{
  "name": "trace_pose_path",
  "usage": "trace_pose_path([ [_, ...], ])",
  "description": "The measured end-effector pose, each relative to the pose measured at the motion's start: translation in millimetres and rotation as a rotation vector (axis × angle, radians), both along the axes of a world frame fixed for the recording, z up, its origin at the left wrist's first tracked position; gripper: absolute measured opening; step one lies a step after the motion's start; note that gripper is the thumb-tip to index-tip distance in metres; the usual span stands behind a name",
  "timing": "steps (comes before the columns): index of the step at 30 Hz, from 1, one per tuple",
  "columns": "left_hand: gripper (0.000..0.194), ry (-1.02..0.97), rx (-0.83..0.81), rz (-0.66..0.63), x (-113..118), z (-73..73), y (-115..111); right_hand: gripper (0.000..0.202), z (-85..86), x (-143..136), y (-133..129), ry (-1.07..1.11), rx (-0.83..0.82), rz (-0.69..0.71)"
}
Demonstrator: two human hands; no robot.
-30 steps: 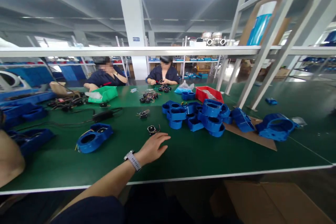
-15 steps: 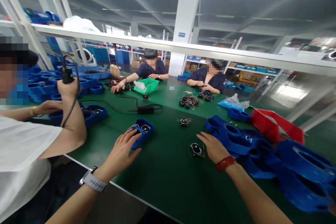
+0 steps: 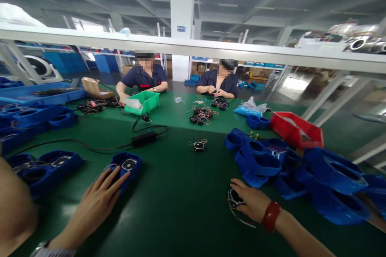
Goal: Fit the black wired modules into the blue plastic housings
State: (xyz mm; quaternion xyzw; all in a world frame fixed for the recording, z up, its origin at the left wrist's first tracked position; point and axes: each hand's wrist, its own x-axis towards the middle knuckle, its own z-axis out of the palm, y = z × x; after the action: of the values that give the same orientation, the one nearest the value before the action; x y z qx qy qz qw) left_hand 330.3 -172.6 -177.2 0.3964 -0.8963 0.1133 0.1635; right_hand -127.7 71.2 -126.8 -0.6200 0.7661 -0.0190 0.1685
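Observation:
My left hand (image 3: 98, 200) lies with its fingers spread over the near end of a blue housing (image 3: 134, 163) that has a black motor-like part (image 3: 129, 164) set in it. My right hand (image 3: 251, 200) has its fingers around a small black part (image 3: 235, 197) on the green table (image 3: 181, 192); thin wires trail from that part toward me. The hand covers some of the part. Another black part with wires (image 3: 199, 146) sits between and beyond my hands.
Blue housings (image 3: 261, 164) pile up at the right, by a red bin (image 3: 297, 130). A black cable box (image 3: 144, 139) lies at the left. Across the table are a green bin (image 3: 146, 102) and two people. A person's arm (image 3: 15, 204) is close at the left edge.
The view has turned to the right. My right hand has come down onto the small black part, which it was beside before. My left hand stays at the blue housing.

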Motion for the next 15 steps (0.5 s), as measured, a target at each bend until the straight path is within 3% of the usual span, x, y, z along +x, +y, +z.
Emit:
trace_pose_path([
  [2,0.046,-0.008,-0.040,0.049,-14,15.8,-2,0.062,-7.8,-8,21,-0.090,-0.043,-0.030],
  [4,0.046,0.025,-0.066,0.013,-57,39.4,5,0.061,-13.0,-14,41,-0.181,-0.077,-0.068],
  [6,0.050,0.067,-0.039,-0.173,-127,64.6,22,0.059,-13.4,-16,56,-0.249,-0.091,-0.111],
  [10,0.066,-0.053,0.072,-0.707,-308,101.7,63,0.050,-1.5,-16,74,-0.324,-0.109,-0.156],
  [13,0.075,-0.116,0.061,-0.847,-419,118.1,77,0.051,11.7,-19,80,-0.335,-0.128,-0.133],
  [15,0.061,-0.154,0.056,-0.893,-459,127.1,76,0.051,19.7,-24,85,-0.345,-0.117,-0.140],
])
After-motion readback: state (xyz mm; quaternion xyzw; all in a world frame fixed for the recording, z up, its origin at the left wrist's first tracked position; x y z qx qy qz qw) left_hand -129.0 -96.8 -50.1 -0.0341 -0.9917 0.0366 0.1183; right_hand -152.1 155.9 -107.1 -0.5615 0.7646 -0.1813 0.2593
